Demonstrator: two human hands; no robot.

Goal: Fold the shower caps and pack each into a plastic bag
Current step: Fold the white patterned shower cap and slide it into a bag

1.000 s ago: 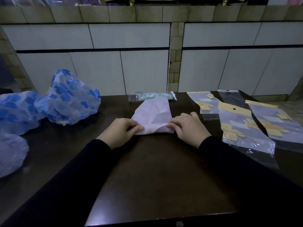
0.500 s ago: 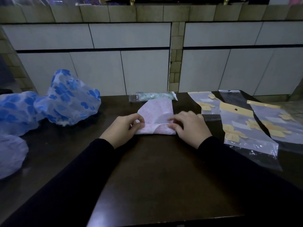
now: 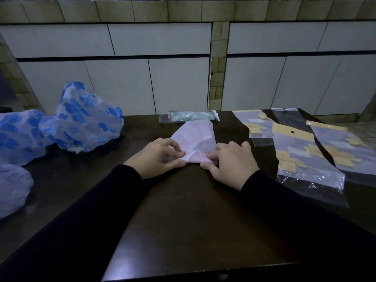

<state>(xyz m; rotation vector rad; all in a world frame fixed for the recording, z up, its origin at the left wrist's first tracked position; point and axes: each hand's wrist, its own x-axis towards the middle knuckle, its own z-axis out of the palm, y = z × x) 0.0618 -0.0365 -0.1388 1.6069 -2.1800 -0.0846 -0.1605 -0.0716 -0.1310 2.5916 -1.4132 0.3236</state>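
Observation:
A pink patterned shower cap (image 3: 195,137) lies partly folded in the middle of the dark table (image 3: 183,216). My left hand (image 3: 156,157) pinches its near left corner. My right hand (image 3: 230,161) pinches the near right corner, fingers pressed on the fold. Several clear plastic bags with yellow headers and yellow flowers (image 3: 301,157) lie flat to the right. A green shower cap packed in a bag (image 3: 189,116) lies just behind the pink cap.
Blue-flowered shower caps (image 3: 85,119) sit puffed up at the left, with another (image 3: 18,137) beside them and a pale one (image 3: 12,190) at the left edge. A tiled wall with white panels (image 3: 179,84) stands right behind the table.
Both hands have drawn closer together along the cap's near edge, rolling it up a little. The cap's folded near edge has become narrower.

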